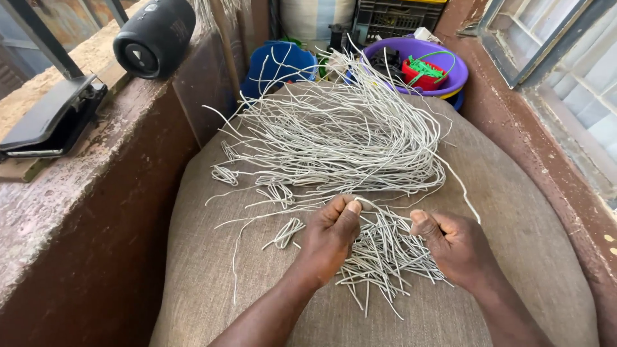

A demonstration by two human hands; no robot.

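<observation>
Since both fists, left hand [331, 234] & right hand [453, 241], clamp the pale cord strands [379, 247], they look light, springy; best pinched nr ends.

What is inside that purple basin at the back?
The purple basin holds a small red box with green cord spilling over it, and something dark beside it. The pale strands cover its near edge, so the basin's bottom stays hidden.

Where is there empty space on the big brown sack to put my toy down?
Bare sack lies right of the right hand, toward the wall, and left of the left hand, beside the ledge. The middle is crowded: grey cords spread wide, and short cut pieces pile between the hands.
</observation>
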